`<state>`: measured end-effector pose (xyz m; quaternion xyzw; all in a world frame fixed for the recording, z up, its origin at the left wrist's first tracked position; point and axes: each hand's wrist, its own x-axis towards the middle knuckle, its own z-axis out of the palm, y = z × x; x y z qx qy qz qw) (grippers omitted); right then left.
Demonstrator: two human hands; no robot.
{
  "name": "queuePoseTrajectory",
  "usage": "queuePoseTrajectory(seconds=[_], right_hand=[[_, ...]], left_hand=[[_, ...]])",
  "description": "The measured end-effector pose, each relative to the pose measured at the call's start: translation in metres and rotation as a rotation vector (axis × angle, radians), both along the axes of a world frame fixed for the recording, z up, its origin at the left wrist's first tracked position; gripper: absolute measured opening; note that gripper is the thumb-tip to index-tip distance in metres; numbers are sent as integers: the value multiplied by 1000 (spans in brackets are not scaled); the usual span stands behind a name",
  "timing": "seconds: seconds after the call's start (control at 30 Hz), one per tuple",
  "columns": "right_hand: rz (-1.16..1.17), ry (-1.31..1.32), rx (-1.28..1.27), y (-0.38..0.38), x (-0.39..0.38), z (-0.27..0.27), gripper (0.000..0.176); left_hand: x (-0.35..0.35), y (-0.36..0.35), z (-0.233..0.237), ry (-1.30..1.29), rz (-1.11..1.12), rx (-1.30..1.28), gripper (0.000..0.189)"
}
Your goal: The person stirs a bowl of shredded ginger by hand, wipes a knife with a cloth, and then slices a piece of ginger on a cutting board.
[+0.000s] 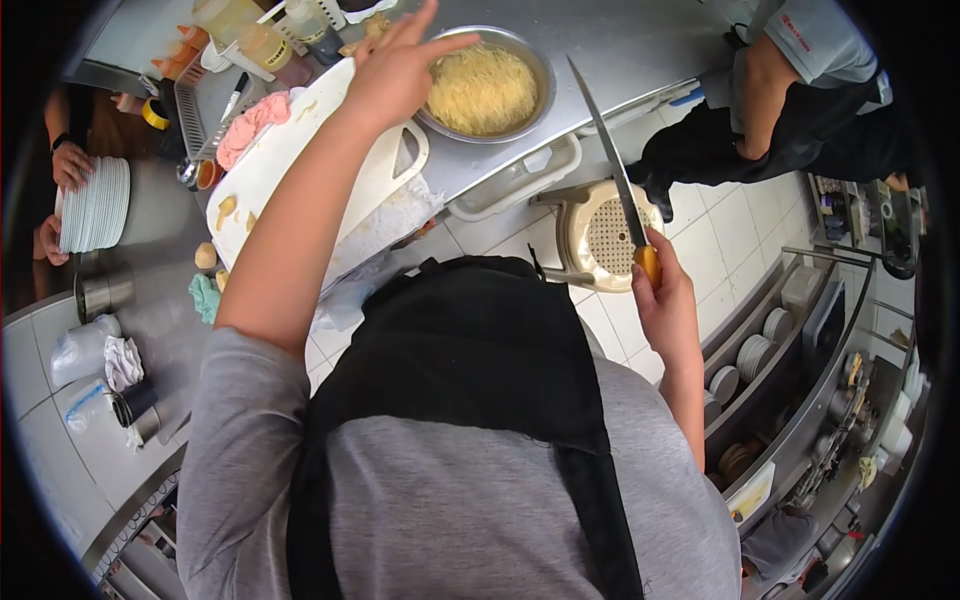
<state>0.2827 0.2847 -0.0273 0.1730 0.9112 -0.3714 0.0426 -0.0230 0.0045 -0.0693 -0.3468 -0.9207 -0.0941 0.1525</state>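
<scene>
Two hands are showing in the head view, both belonging to the person wearing the camera. The left hand (pixel 395 70) is reaching forward with fingers spread wide and is gripping nothing; it is hovering over the near-left rim of a metal bowl (pixel 545 75), and contact with the rim cannot be confirmed. The bowl is sitting on the steel counter (pixel 640 40) and is holding a heap of pale yellow shredded strands (pixel 482 92), filling it almost to the rim.

The right hand (pixel 665 300) is wrapping fully around the orange handle of a knife (pixel 610 150). The long blade is pointing away from the body, toward the counter edge, just right of the bowl and well clear of the left hand.

A white cutting board (pixel 290 170) is lying beside the bowl under the left forearm, carrying small yellow scraps and a pink cloth (pixel 250 125) at its far end. Squeeze bottles (pixel 265 45) with yellowish contents are standing beyond it. At the far left, another person's hand (pixel 70 165) is resting by a stack of white plates (pixel 95 205). A beige perforated stool (pixel 610 235) is standing on the floor tiles behind the blade. A co-worker (pixel 790 90) is standing at upper right.
</scene>
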Motion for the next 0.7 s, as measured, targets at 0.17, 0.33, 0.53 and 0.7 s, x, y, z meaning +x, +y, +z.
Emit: queuePoseTrajectory(seconds=[0.17,0.33,0.53,0.7], right_hand=[[31,25,-10,-20,-1,-4,43],[-14,44,-37,-58,-4,-12,41],[54,-128,-140,-131,-6,-9,26],[196,-96,-102,-182,-1,-21,24]], left_hand=[[30,-80,32,284,168,269,41],[64,-247,5,-82,325,249,29],[151,-302,-37,-590,364,296,33],[163,-295,-63,-66,420,280,59]])
